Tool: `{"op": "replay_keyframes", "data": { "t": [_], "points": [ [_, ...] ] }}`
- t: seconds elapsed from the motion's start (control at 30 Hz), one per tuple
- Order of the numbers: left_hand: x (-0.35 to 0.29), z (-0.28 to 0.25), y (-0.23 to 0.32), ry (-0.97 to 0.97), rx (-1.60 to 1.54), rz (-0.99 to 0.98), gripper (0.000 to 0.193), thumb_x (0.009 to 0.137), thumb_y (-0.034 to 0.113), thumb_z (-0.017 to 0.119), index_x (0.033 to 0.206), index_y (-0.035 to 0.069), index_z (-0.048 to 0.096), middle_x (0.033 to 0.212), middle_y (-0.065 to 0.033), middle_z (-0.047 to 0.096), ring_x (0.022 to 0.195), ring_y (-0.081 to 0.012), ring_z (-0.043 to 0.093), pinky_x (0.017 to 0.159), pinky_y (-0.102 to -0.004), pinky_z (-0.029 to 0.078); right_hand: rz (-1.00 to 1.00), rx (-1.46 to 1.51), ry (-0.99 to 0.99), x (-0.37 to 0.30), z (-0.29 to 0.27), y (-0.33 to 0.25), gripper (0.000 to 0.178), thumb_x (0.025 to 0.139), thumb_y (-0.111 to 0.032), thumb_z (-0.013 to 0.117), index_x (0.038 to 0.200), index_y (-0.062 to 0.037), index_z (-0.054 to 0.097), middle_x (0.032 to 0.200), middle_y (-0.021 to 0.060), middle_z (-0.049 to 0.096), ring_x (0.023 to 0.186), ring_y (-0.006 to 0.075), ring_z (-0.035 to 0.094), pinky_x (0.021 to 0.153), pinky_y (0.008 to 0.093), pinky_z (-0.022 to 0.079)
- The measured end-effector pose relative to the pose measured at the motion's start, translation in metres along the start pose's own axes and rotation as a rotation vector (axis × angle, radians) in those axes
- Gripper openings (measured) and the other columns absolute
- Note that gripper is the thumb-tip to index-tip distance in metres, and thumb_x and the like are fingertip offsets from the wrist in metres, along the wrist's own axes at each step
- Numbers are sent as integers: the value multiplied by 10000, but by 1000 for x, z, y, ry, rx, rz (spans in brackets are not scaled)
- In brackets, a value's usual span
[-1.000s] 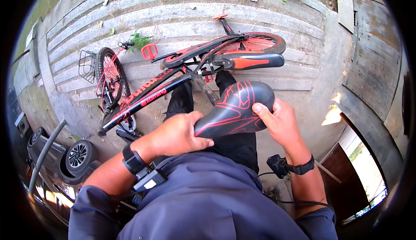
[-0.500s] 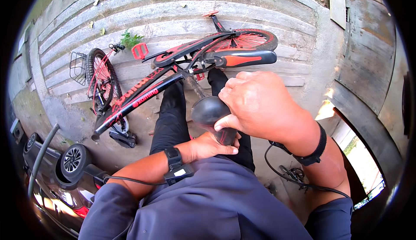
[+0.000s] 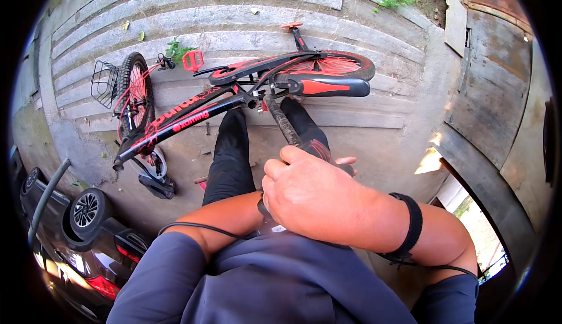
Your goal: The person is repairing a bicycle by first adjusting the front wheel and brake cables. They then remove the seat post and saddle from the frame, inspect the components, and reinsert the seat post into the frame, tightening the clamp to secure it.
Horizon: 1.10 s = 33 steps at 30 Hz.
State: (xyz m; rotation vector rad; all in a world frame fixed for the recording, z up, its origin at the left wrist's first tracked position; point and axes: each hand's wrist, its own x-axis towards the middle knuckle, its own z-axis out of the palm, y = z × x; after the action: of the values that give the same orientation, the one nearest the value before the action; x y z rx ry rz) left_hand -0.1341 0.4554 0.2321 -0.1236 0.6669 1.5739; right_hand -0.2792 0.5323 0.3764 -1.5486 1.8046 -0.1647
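Observation:
A bicycle saddle (image 3: 317,149), black with thin red lines, is held close in front of my body on its scuffed seatpost (image 3: 282,122). The post points away toward the bike frame; whether its end touches the frame I cannot tell. My right hand (image 3: 319,198) is closed over the near part of the saddle and covers most of it. Behind it my left hand (image 3: 346,161) is largely hidden, with only its fingertips showing past the saddle's far side. Beyond my legs lies a black and red bicycle (image 3: 196,118) on its side.
The bike's rear wheel (image 3: 351,60) and black-orange mudguard (image 3: 331,86) lie to the right, its front wheel (image 3: 136,93) and wire basket (image 3: 104,84) to the left. A parked car (image 3: 88,230) stands at lower left, behind a grey pipe (image 3: 48,192). Metal sheets (image 3: 494,84) border the right side.
The saddle has turned and its rounded black end is now out of sight. My right hand has come down and left, over my left hand. The post's end has shifted slightly right.

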Motion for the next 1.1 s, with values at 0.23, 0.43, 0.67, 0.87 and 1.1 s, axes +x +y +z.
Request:
{"op": "replay_keyframes", "data": {
  "t": [0.23,0.43,0.67,0.87,1.1],
  "points": [
    [-12,-12,-4,-53,-153,32,547,910,211,754,1388,63,535,1383,-97,570,1290,-178,521,1114,-359,406,157,236,170,-15,-11,-10,211,766,-288,626,805,-81,638,819,33,616,807,216,556,832,370,460],
    [-18,-26,12,-35,640,560,489,827,262,811,1245,87,628,1155,-124,683,1111,-234,635,978,-357,497,425,367,415,-64,-19,8,406,688,-413,816,807,-82,614,843,42,645,829,267,621,744,414,477],
    [-78,-102,25,672,1278,211,414,807,221,760,1168,57,640,1061,-158,689,1013,-343,662,884,-428,538,746,556,810,-111,15,4,513,578,-333,923,933,-35,705,866,80,675,815,279,612,761,349,478],
    [-149,-176,43,1068,1751,50,399,759,166,747,1133,64,654,1104,-124,640,1107,-310,593,961,-440,460,1002,950,1064,-130,48,-13,456,705,-285,900,1014,-6,714,911,32,675,861,151,595,795,295,467],
    [-178,-197,35,1036,1785,-205,441,758,171,728,1177,72,629,1116,-117,637,1127,-306,591,990,-448,441,1121,1200,1268,-134,89,-36,511,795,-333,864,1122,12,676,1045,32,689,946,124,609,867,282,485]
  ]
}}
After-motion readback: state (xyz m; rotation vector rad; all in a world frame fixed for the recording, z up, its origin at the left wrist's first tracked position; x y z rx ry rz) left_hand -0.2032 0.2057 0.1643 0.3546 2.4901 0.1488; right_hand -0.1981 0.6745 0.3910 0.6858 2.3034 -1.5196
